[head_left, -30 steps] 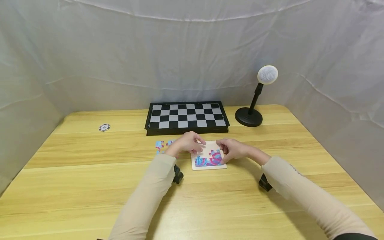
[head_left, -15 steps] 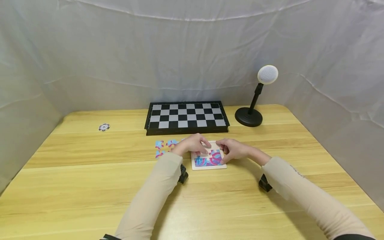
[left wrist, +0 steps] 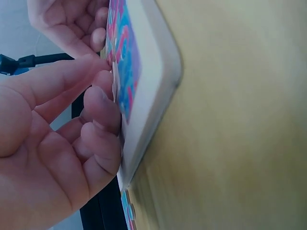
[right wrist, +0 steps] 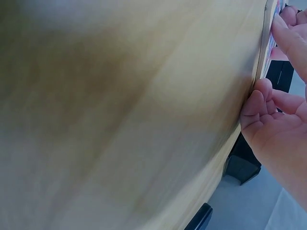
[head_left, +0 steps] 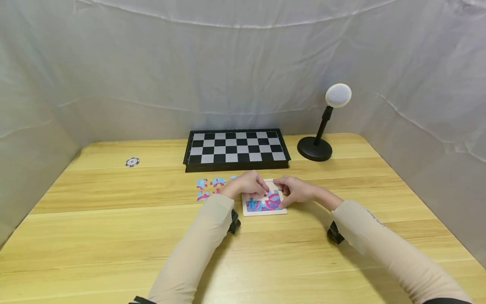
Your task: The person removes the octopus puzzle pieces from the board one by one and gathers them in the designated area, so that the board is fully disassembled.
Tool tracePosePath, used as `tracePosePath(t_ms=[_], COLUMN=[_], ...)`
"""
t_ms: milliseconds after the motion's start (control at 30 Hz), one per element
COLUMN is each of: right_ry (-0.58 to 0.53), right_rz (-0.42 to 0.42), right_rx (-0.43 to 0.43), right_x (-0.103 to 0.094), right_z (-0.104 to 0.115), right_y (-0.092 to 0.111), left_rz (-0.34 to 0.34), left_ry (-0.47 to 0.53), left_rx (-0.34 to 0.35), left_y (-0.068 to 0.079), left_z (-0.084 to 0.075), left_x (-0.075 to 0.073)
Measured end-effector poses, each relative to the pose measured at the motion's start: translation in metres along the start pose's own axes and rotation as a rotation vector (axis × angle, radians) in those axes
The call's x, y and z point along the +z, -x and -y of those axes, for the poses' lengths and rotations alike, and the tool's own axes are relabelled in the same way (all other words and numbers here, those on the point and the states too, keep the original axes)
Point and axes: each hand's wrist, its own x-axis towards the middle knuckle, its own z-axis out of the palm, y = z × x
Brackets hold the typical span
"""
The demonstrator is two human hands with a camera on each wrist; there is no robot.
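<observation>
A pale square jigsaw tray (head_left: 262, 213) lies on the table, with joined blue, pink and purple puzzle pieces (head_left: 257, 206) along its near side and right part. My left hand (head_left: 248, 183) reaches over the tray from the left. Thumb and forefinger pinch a puzzle piece (left wrist: 115, 88) by its thin edge, low against the tray; the rest of that piece is hidden. My right hand (head_left: 298, 190) grips the tray's right side, thumb at the near corner and fingers (right wrist: 254, 103) at the far one. Loose puzzle pieces (head_left: 202, 183) lie left of the tray, some behind my left wrist.
Behind the tray lies a black-framed checkered board (head_left: 237, 147). A round white mesh head (head_left: 338, 95) on a black stand (head_left: 314, 148) is at the back right. A poker chip (head_left: 132, 162) lies at the back left. Pale cloth (head_left: 228, 76) hangs round the table.
My left hand has moved right over the tray, and its spread thumb and forefinger have closed together by the joined pieces. More loose pieces show behind it. My right hand stays in place.
</observation>
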Motion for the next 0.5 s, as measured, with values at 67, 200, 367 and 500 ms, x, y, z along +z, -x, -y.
tracePosePath(t_ms=[67, 200, 367, 500], right_ry=[-0.003, -0.013, -0.013, -0.012], right_rz=[0.000, -0.001, -0.005, -0.006], right_rx=[0.003, -0.005, -0.022, -0.014], right_x=[0.0001, 0.0007, 0.0013, 0.0010], right_z=[0.0000, -0.0008, -0.0022, -0.0008], right_y=[0.0004, 0.0001, -0.0009, -0.0003], left_rz=[-0.002, -0.009, -0.015, -0.023], left_ry=[0.006, 0.027, 0.051, 0.059], left_rx=[0.002, -0.003, -0.011, -0.016], left_y=[-0.0005, -0.0013, -0.0013, -0.0008], left_z=[-0.0004, -0.0009, -0.0010, -0.0017], left_x=[0.0005, 0.0009, 0.0012, 0.0016])
